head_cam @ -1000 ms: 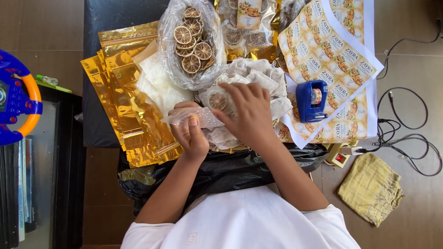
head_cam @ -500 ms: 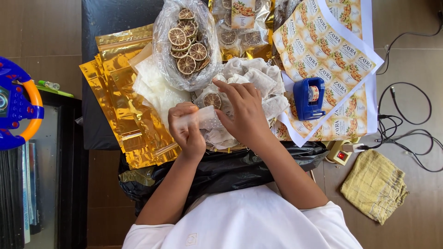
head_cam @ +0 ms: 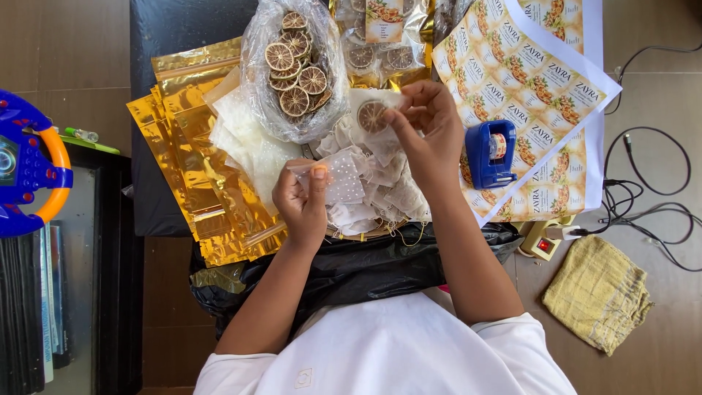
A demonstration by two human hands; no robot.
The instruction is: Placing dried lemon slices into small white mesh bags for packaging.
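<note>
Above white sachets (head_cam: 373, 197), right hand (head_cam: 431, 135) pinching dried citrus slice (head_cam: 371, 115), left hand (head_cam: 301, 199) gripping sachet (head_cam: 338, 178)

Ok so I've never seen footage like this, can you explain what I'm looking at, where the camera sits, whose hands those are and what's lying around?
The camera is worn on a person's head and looks straight down, so the two bare hands and the white shirt at the bottom are the wearer's own. No machine is involved. The right hand holds up a small see-through pouch with a dried citrus slice inside. The left hand pinches an empty small clear dotted pouch. Beneath them lies a heap of white pouches. Around it: a clear plastic bag of dried citrus slices, a stack of shiny gold foil bags, printed sticker sheets, a blue tape dispenser, and on the floor a folded yellow cloth.
</note>
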